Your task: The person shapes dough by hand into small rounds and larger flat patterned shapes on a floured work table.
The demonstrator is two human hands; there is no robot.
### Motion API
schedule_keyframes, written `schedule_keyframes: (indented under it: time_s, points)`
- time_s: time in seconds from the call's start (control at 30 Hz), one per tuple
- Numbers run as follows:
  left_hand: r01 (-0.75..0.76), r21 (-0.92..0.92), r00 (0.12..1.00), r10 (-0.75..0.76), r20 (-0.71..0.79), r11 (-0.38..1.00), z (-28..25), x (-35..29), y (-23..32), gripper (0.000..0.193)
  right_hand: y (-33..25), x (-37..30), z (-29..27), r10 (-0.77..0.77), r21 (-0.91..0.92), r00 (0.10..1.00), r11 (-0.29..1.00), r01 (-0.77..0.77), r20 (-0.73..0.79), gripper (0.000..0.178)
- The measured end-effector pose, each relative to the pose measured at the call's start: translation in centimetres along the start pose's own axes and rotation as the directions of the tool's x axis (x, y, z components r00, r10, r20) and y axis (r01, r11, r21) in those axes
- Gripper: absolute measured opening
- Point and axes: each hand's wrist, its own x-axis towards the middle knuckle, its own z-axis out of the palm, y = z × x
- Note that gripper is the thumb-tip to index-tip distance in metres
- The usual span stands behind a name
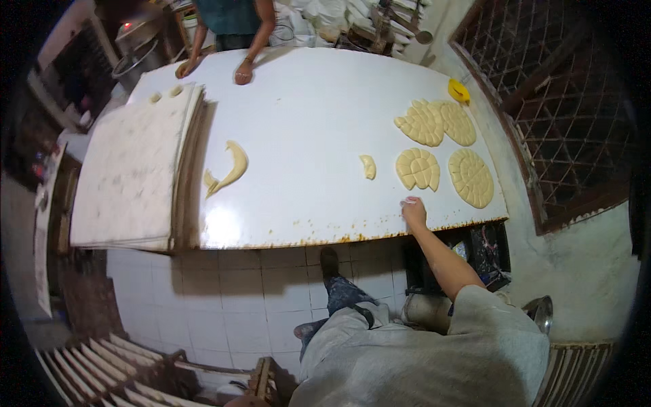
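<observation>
Currently, the single head-worn view looks down on a broad, glossy white worktop (pixel 305 115) with rust-brown marks along its near edge. The person's right hand (pixel 414 214) comes in from the lower right over that edge, its fingers curled inward; whether they pinch anything cannot be told. The left hand is out of sight.

Just beyond the right hand lies a flat, pale-yellow dough round with a grooved, segmented top and a ragged near edge (pixel 417 169); hand and dough appear slightly apart. To its right sits a fuller, oval segmented dough piece (pixel 471 178). Behind them, two more segmented pale dough pieces (pixel 420 123) (pixel 458 123) lie side by side, touching. A small, pale dough scrap (pixel 368 167) rests left of the ragged round, and a long, curved dough strip (pixel 234 167) lies well apart, near a tall stack of pale, cloth-covered boards (pixel 129 176). A bright yellow, curved object (pixel 459 91) sits at the far right. Across the worktop, a co-worker in a dark green top (pixel 229 17) rests both hands on the surface.

The dough looks soft, so good handling probably means dry fingertips, light and even pressure, and support from beneath, without tugging the grooves apart or nudging neighbouring pieces together.
</observation>
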Motion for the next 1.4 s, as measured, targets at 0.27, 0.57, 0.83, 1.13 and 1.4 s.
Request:
schedule_keyframes:
  time_s: [0.27,0.57,0.83,1.13,1.4]
  points:
    - [0.880,0.261,0.392,-0.917,0.073,0.397,5.3,-10.8,-42.3,0.022,-4.1,8.7,6.3,0.217,0.002,0.926,0.974,-0.227,-0.309,0.045]
    - [0.291,0.815,0.320,-0.854,0.412,0.502,5.5,-21.6,-63.8,0.043,-7.3,2.8,2.4,0.303,0.541,0.942,0.821,-0.182,-0.143,0.030]
    - [0.014,0.952,0.603,-0.761,0.237,0.307,-3.2,-19.7,-54.7,0.058,-15.3,2.6,2.8,-0.438,-0.206,0.894,0.887,0.413,-0.095,0.051]
    - [-0.059,0.903,0.417,-0.811,0.411,0.427,-10.0,-18.3,-54.2,0.036,-10.5,-2.6,2.5,-0.495,-0.194,0.856,0.834,0.516,0.149,0.040]
    - [0.068,0.763,0.419,-0.712,0.563,0.643,-12.3,-19.3,-49.8,0.021,-6.1,-8.7,5.6,-0.455,0.055,0.883,0.890,0.452,0.112,0.032]
